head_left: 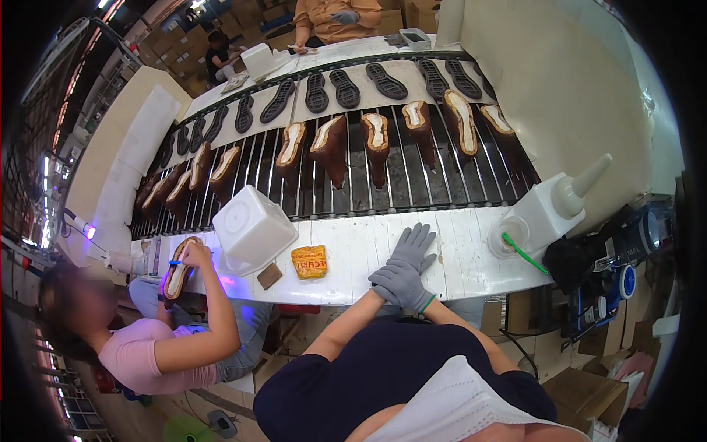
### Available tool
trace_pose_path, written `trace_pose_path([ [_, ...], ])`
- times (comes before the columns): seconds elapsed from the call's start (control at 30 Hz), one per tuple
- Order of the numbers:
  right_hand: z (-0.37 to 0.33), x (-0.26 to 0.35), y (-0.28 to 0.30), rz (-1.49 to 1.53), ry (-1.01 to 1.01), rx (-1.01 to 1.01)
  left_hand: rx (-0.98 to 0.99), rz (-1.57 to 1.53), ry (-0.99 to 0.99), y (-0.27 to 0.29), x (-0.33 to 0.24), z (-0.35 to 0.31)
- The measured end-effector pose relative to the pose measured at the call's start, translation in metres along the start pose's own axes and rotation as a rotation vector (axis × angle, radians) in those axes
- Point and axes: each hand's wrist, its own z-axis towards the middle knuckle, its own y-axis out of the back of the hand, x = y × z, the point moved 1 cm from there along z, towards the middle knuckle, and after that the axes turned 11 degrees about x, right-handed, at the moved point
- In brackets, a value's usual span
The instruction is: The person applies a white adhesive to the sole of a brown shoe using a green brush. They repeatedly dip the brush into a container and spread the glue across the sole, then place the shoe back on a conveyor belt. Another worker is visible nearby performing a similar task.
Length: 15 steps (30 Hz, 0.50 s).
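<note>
Both my hands wear grey gloves and meet at the near edge of the white worktop (pixel 353 283). My left hand (pixel 412 247) lies on the worktop, fingers stretched out and pointing away from me, with nothing in it. Across its wrist is my right hand (pixel 401 283), its fingers bent round the back of the left glove's cuff; the fingertips are partly hidden. A green hem shows at the right glove's cuff. Left of my hands sit a yellow-orange wrapped block (pixel 308 262) with red print and a small brown block (pixel 269 276).
Beyond the worktop, a roller conveyor (pixel 398 180) carries several brown shoe uppers (pixel 376 140) and black soles (pixel 317 93). A white container (pixel 254 228) stands left, a white bottle (pixel 541 210) with green-handled brush (pixel 524 254) right. The co-worker at left (pixel 169 331) brushes an upper.
</note>
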Motion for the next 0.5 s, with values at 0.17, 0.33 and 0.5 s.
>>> trace_pose_path([
  [0.17, -0.0009, 0.0008, -0.0006, -0.001, -0.013, 0.006, 0.004, 0.003, 0.002, -0.0014, 0.0004, 0.0002],
  [0.33, -0.001, 0.0, -0.0012, 0.0, 0.002, -0.01, 0.004, -0.002, 0.007, -0.0021, 0.0004, 0.0005],
  [0.5, -0.0009, 0.0001, -0.0004, 0.003, -0.009, 0.008, 0.0, -0.003, 0.005, -0.0026, 0.0006, 0.0001],
])
